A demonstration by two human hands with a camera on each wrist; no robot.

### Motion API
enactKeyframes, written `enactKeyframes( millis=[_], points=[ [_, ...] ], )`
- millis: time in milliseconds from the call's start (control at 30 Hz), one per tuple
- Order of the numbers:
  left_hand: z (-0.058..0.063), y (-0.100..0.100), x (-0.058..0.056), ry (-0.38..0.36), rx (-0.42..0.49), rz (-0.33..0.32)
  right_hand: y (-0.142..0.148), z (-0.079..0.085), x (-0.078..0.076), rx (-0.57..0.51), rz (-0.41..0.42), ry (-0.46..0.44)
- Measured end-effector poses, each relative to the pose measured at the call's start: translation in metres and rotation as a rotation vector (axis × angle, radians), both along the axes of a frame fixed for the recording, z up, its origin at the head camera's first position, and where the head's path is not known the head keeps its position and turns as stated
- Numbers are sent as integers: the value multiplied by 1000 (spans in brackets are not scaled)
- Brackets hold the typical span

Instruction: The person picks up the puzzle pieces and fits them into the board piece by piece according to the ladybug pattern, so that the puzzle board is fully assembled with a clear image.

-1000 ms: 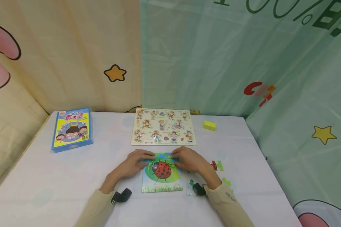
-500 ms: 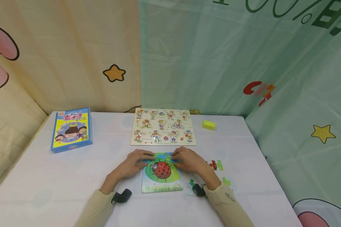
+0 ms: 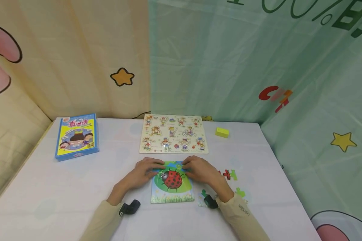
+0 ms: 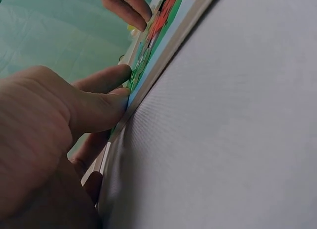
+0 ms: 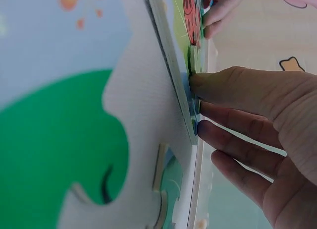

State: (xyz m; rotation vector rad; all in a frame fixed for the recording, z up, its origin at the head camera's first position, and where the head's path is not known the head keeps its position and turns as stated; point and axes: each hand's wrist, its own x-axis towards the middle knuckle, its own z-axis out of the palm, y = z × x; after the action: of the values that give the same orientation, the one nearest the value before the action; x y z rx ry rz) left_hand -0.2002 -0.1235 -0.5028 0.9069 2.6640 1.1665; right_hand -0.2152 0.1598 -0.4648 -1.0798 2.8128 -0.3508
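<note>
A ladybird jigsaw board [image 3: 172, 197] lies on the white table, its upper corners covered by my hands. My left hand [image 3: 142, 173] grips its upper left corner. In the left wrist view that thumb [image 4: 106, 110] lies on the board's border and the index fingertip on the pieces. At the upper right, my right hand [image 3: 200, 170] holds a jigsaw piece [image 5: 194, 59] that stands slightly proud of the board in the right wrist view. The right thumb is at that piece, with other fingertips at the board's far edge. Much of the piece is hidden.
Loose jigsaw pieces [image 3: 233, 174] lie right of the board, some under my right forearm; another piece [image 3: 201, 200] is by the wrist camera. Behind stand a wooden picture puzzle [image 3: 173, 134] and a yellow block [image 3: 222, 132]. A blue-yellow box [image 3: 76, 137] lies at back left.
Both hands stay on the board's upper corners with almost no movement. The whole head view shifts only slightly.
</note>
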Motion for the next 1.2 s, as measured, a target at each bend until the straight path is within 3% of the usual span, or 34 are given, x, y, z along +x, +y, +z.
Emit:
enactKeyframes(
  millis=[167,400,500,600,867,1033,1200],
  points=[
    [-2,3,0,16,-39,44,-1,1,-1,-4,-49,-4],
    [-1,6,3,168,-136,176,-1,-1,-2,-24,-113,-13],
    [1,7,3,192,-175,201,-1,-2,-2,-33,-130,-9],
    [3,7,4,172,-222,174,-1,-2,0,-25,-167,-11],
    [5,-4,4,-4,-240,37,-3,1,1,-25,-217,16],
    [5,-1,5,-34,-265,10,-4,3,-2,0,-239,35],
    [6,1,7,-58,-265,22,3,3,-5,-2,-209,-23]
  ],
)
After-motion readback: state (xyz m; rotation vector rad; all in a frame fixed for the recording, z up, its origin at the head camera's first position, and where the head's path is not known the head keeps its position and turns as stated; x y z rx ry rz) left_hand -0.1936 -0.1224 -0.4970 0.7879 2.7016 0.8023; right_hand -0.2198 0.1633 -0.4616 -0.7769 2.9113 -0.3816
